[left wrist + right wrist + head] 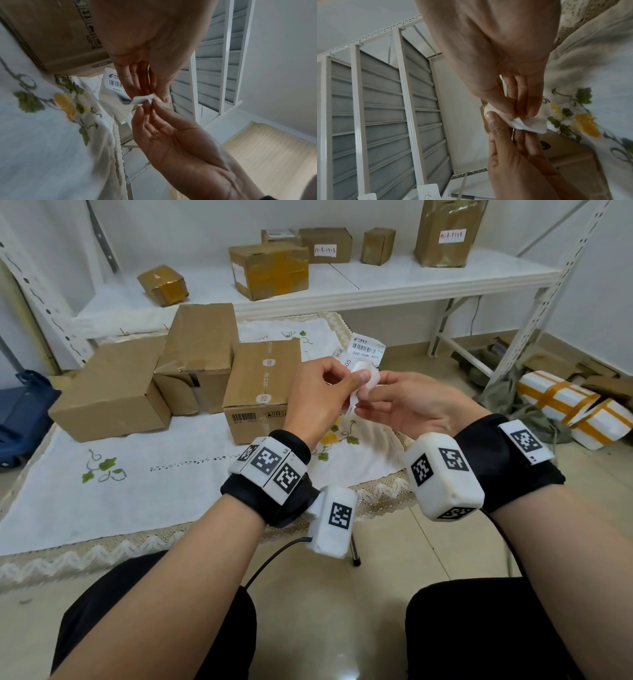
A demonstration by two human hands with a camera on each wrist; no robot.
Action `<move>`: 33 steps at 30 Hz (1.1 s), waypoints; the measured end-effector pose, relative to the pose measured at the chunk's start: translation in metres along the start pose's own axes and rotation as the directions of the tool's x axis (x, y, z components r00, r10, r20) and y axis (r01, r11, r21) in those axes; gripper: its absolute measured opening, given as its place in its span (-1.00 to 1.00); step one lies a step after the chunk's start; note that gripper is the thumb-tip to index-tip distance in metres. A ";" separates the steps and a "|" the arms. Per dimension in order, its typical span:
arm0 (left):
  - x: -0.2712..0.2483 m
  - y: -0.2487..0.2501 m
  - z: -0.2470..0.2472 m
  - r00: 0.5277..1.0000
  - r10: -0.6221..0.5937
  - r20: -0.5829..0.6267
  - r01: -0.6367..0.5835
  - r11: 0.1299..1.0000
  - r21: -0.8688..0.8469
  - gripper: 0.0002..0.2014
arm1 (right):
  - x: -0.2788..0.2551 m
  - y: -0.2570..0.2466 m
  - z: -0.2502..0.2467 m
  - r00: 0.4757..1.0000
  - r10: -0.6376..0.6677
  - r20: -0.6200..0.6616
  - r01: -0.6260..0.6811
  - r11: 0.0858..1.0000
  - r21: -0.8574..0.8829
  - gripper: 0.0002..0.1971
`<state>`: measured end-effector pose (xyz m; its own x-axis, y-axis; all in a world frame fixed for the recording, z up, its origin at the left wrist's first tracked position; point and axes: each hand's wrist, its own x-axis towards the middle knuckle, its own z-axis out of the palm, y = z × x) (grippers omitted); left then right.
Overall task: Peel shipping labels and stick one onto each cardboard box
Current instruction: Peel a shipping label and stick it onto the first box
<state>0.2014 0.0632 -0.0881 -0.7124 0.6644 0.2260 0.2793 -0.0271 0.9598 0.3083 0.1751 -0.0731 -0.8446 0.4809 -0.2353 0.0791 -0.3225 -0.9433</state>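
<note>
Both hands meet above the table's right part and pinch one small white label point(368, 373) between them. My left hand point(356, 381) holds its top with thumb and fingers. My right hand point(367, 399) pinches it from below. The left wrist view shows the curled label point(142, 99) between the left hand point(150, 96) and the right hand point(147, 106). In the right wrist view the label point(530, 123) sticks out past the right hand point(520, 115). More printed labels point(366, 347) lie behind the hands. Three plain cardboard boxes point(113, 392) point(198, 354) point(260, 385) stand on the embroidered cloth.
A white shelf point(394, 282) behind the table carries several cardboard boxes, some with labels. Taped white foam boxes point(565, 405) lie on the floor at the right. A blue crate point(20, 412) sits at the left. The tablecloth point(137, 494) spreads in front of the boxes.
</note>
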 end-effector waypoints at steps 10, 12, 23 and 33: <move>0.000 0.001 -0.001 0.999 -0.030 -0.031 0.029 0.999 -0.042 -0.75 | 0.002 0.000 0.005 0.993 0.012 -0.114 -0.017 0.999 -0.042 -0.57; 0.000 0.000 0.000 0.998 -0.034 -0.046 0.032 0.998 -0.046 -0.74 | 0.004 0.001 0.005 0.992 0.011 -0.123 -0.016 0.999 -0.041 -0.61; 0.001 0.000 0.000 0.997 -0.056 -0.044 0.052 0.994 -0.095 -0.78 | 0.001 0.000 0.005 0.997 0.044 -0.068 -0.044 0.999 -0.001 -0.65; 0.003 0.006 -0.007 0.987 -0.160 -0.007 0.153 0.955 -0.254 -0.78 | 0.003 -0.002 0.003 0.992 0.077 -0.100 -0.072 0.996 0.045 -0.70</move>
<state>0.1965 0.0595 -0.0802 -0.7525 0.6548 0.0710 -0.0055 -0.1141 0.9935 0.3042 0.1746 -0.0707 -0.7786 0.5342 -0.3293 0.1161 -0.3930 -0.9122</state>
